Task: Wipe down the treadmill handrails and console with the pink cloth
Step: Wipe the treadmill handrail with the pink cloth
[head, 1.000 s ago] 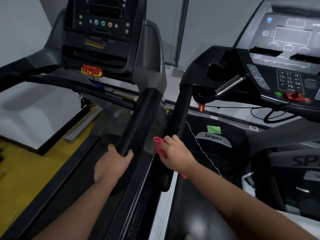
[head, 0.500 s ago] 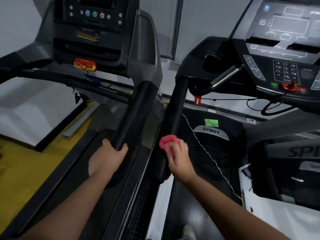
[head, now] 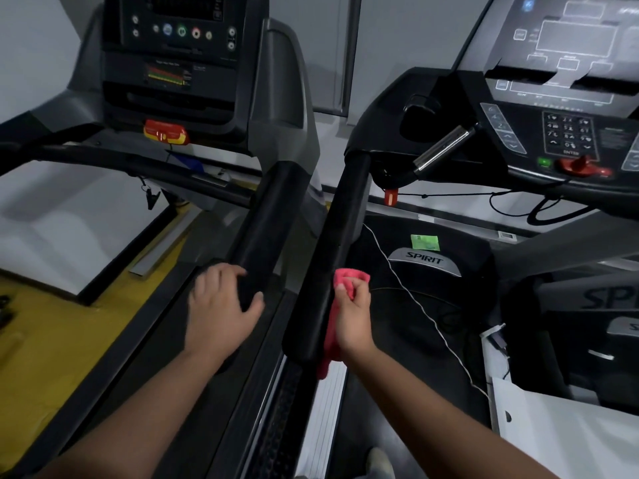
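Observation:
Two treadmills stand side by side. My right hand (head: 354, 314) grips the pink cloth (head: 348, 279) against the right side of the right treadmill's black padded handrail (head: 337, 243), near its lower end; a tail of cloth hangs below my palm. My left hand (head: 221, 307) rests over the lower end of the left treadmill's black handrail (head: 266, 219), fingers spread and loosely curved round it. The left console (head: 176, 60) and the right console (head: 567, 81) sit above, untouched.
A thin white cord (head: 408, 292) runs diagonally across the right treadmill's motor cover marked SPIRIT (head: 425, 259). Red safety keys sit under both consoles. A chrome pulse grip (head: 444, 146) juts from the right console. Yellow floor (head: 52, 340) lies at left.
My right hand has slid the cloth down the right handrail toward its end and turned to the rail's right side. My left hand has loosened from a grip to a spread rest.

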Action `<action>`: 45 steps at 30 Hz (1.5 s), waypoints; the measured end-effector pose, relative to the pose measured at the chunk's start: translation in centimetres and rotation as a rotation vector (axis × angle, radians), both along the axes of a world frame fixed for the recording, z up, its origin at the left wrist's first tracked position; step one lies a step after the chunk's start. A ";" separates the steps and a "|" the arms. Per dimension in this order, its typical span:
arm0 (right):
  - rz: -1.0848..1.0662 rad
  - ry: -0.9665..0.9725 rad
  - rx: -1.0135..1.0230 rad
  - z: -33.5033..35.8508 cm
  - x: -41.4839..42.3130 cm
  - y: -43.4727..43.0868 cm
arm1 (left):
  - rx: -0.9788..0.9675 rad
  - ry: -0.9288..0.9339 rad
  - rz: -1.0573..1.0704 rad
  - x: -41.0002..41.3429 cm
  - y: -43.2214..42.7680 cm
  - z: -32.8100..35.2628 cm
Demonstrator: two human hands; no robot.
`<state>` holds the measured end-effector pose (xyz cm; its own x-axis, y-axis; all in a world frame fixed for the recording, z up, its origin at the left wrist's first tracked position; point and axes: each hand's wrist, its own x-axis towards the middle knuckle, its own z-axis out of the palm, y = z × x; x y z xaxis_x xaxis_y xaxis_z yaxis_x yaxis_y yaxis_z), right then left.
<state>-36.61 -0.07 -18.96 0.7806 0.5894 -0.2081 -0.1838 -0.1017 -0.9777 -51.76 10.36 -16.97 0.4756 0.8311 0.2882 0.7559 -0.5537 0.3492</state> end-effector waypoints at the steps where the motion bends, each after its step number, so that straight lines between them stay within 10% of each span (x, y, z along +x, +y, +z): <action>1: -0.031 0.156 0.021 0.0 0.4 0.2 | -0.044 0.008 0.004 1.0 -0.9 0.2; 5: 0.031 0.398 -0.031 -0.2 1.4 0.3 | -0.458 0.014 0.013 5.5 -3.1 -0.2; 9: 0.041 0.224 -0.134 0.3 1.1 0.4 | -0.865 -0.106 0.158 8.9 -4.4 -1.0; 14: 0.077 -0.122 -0.094 -0.1 0.7 0.6 | -0.804 -0.132 0.256 9.4 -4.9 -1.1; 23: 0.062 0.798 -0.093 -2.1 3.0 2.4 | -0.825 -0.175 0.310 9.5 -5.1 -0.9; 30: 0.043 0.308 -0.087 -0.4 4.4 2.6 | -0.844 -0.193 0.348 9.6 -5.2 -1.0; 40: 0.161 0.950 -0.149 -2.1 6.7 5.1 | -0.852 -0.290 0.422 9.7 -5.4 -1.0; 45: 0.178 0.788 -0.165 -1.9 6.5 4.7 | -0.893 -0.255 0.489 9.8 -4.9 -1.6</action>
<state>-30.13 4.58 -20.81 0.2670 0.6041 -0.7508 -0.7774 -0.3253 -0.5383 -42.00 5.43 -18.54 0.0423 0.8763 -0.4800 0.6744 0.3294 0.6608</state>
